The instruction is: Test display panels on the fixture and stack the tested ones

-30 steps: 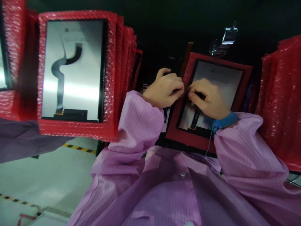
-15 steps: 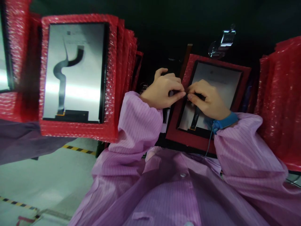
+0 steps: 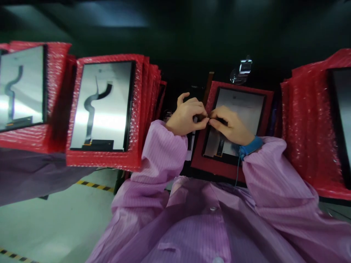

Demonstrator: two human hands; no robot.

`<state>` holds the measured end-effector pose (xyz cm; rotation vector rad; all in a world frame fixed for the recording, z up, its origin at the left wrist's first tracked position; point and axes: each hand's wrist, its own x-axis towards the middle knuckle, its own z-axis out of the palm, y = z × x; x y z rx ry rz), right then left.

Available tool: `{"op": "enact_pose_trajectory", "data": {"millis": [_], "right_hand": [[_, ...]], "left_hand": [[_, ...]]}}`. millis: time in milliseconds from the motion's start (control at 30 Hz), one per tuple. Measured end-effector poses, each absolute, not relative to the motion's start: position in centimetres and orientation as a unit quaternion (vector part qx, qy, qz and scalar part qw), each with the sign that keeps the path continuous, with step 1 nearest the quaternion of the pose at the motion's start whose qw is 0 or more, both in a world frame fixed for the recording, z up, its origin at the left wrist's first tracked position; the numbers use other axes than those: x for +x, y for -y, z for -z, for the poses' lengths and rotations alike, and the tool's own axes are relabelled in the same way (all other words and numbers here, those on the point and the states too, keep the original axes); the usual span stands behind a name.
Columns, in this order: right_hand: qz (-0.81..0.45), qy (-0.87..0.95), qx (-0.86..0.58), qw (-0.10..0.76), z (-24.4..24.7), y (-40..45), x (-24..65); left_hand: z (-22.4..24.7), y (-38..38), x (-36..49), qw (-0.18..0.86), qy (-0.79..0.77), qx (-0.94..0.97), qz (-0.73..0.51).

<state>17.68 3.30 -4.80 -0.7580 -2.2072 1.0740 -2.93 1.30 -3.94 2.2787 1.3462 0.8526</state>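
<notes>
In front of me a display panel lies back side up on a red foam sheet. Over the panel's left edge, my left hand and my right hand meet fingertip to fingertip. Each has thumb and forefinger pinched together; what they hold between them is too small to make out. A dark flex cable runs up from the panel's lower edge and disappears under my right hand. Around my right wrist sits a blue wrist strap with a thin cord.
Left of my arm stands a stack of red bubble-wrap pouches with a panel on top; another panel lies beyond it. More red pouches are piled at right. Behind the foam sheet is a shiny metal dispenser-like object.
The view has shifted, so the stacks at left and right show more of themselves. My hands stay pinched together over the panel's left edge.
</notes>
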Motion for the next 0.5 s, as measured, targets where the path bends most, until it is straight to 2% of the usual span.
{"op": "enact_pose_trajectory", "data": {"millis": [167,233,367,500], "right_hand": [[-0.422,0.739,-0.349,0.392,4.4,-2.9,18.3],[-0.412,0.701,-0.386,0.436,4.5,-2.9,18.5],[-0.331,0.700,-0.437,0.458,4.6,-3.1,18.9],[-0.239,0.741,-0.426,0.461,3.5,-2.6,19.1]], "left_hand": [[2.0,2.2,-3.3,0.059,-0.560,0.681,-0.468],[2.1,5.0,-3.1,0.022,-0.616,0.613,-0.495],[4.7,10.0,-2.2,0.010,-0.666,0.676,-0.314],[7.5,11.5,-1.3,-0.025,-0.694,0.702,-0.162]]}}
